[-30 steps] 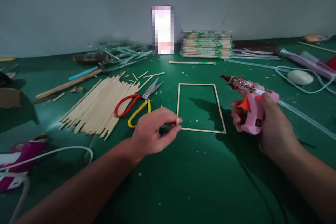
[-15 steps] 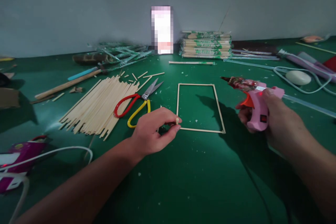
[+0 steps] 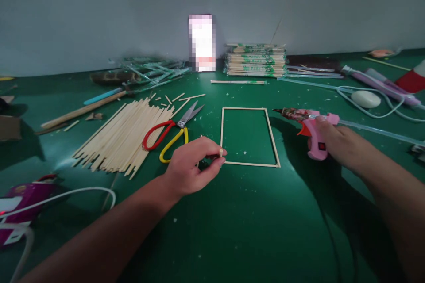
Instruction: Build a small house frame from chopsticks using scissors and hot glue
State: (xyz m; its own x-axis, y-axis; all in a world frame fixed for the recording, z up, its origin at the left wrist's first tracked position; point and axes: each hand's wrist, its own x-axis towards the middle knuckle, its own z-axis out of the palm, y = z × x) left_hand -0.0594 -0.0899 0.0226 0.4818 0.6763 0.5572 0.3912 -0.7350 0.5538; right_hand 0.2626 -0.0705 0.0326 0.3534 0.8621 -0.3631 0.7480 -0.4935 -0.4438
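Observation:
A rectangular frame of thin wooden sticks (image 3: pixel 245 164) lies flat on the green table (image 3: pixel 212 239). At its near left corner, my left hand (image 3: pixel 195 163) pinches a wooden stick (image 3: pixel 221 153) whose end points up; how long it is I cannot tell. My right hand (image 3: pixel 335 137) grips a pink hot glue gun (image 3: pixel 317 141), to the right of the frame, its dark nozzle pointing left. A clear glue stick (image 3: pixel 378 129) sticks out behind the gun. Scissors (image 3: pixel 175 128) with one red and one yellow handle lie open just beyond my left hand.
A pile of wooden sticks (image 3: pixel 119 141) spreads at left, with short offcuts (image 3: pixel 179 96) behind it. Wrapped chopsticks (image 3: pixel 255 62) are stacked by the wall, beside a blurred bright screen (image 3: pixel 202 42). A purple device (image 3: pixel 29 199) with a white cable sits near left; another white cable (image 3: pixel 395 97) coils at right.
My right hand has moved the glue gun a little to the left and away from me, and it now tilts less. My left hand stays at the corner with the stick. The view has shifted slightly.

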